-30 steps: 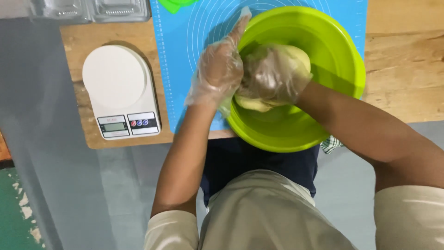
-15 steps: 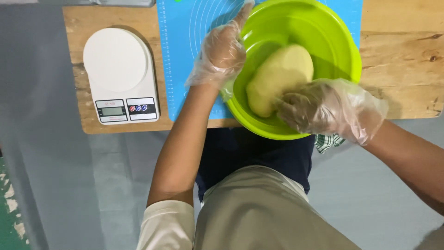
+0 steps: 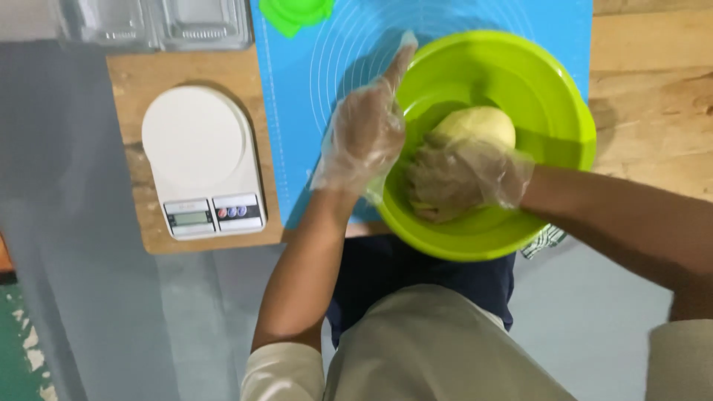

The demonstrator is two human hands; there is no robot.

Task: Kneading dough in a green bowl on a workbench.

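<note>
Inside the bowl, right of centre frame: my right hand (image 3: 464, 178), in a thin clear glove, lies pressed on the dough (image 3: 475, 125), fingers curled over its near side.
Right hand state: closed down on the dough, palm on top; whether the fingertips dig under it I cannot tell.
Left hand (image 3: 364, 137): gloved too, flat against the outer left wall of the green bowl (image 3: 553, 89), fingers together and stretched toward the top of the frame, one fingertip above the rim.
Left hand state: open, bracing the bowl, gripping nothing.
Hands to each other: close together, with only the bowl's left rim between them.
Dough position: a pale yellow lump in the bottom of the bowl, half showing beyond my right hand, toward the upper part of the frame.
Long axis of dough: hard to judge, since my hand hides the near half.
Nearer hand: the right one, already on the dough; the left touches only the bowl.
Under the bowl: a blue mat (image 3: 312, 82) on the wooden desk (image 3: 653, 96).
Left of the mat: a white kitchen scale (image 3: 200, 167), well apart from both hands.
Upper left edge: clear plastic trays (image 3: 160, 22) and a green lid (image 3: 297, 11).
</note>
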